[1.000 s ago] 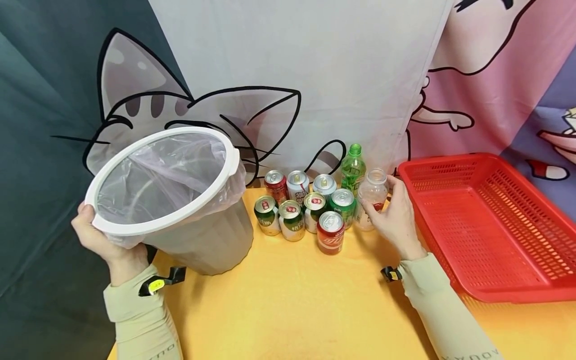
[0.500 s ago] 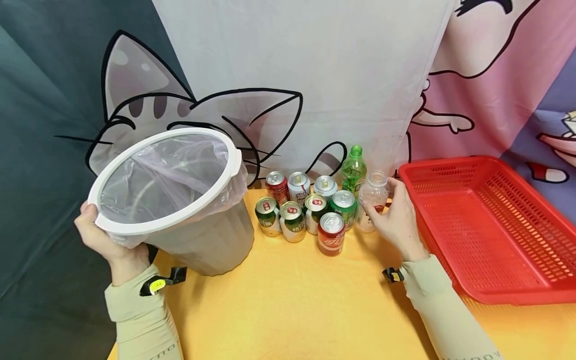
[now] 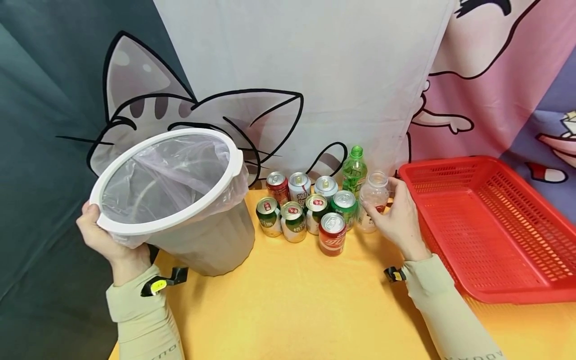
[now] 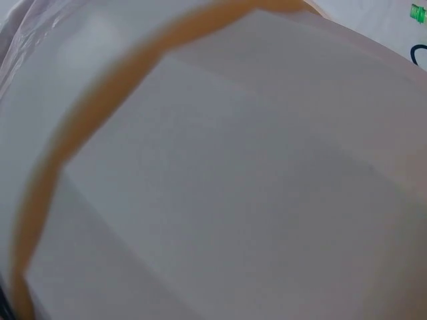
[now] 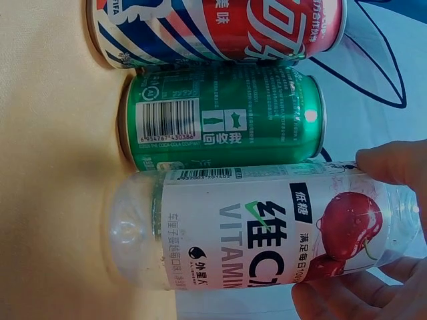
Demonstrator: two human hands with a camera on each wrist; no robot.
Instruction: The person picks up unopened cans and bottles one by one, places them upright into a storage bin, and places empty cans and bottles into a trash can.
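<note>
My left hand grips the white rim of a grey trash can, which leans toward me with a clear plastic liner inside. Only the can's blurred grey side fills the left wrist view; the hand is out of sight there. With thumb and fingers my right hand holds the upper part of a clear, capless plastic bottle, its label showing cherries. That bottle stands upright on the table. Beside it are a green soda can and a green plastic bottle.
A red cola can stands in front of several other drink cans, grouped between the trash can and the bottles. To the right lies a red plastic basket. A printed curtain hangs behind the yellow table.
The view has shifted very slightly. Both hands keep their holds, and the trash can, bottles and cans stay where they were.
</note>
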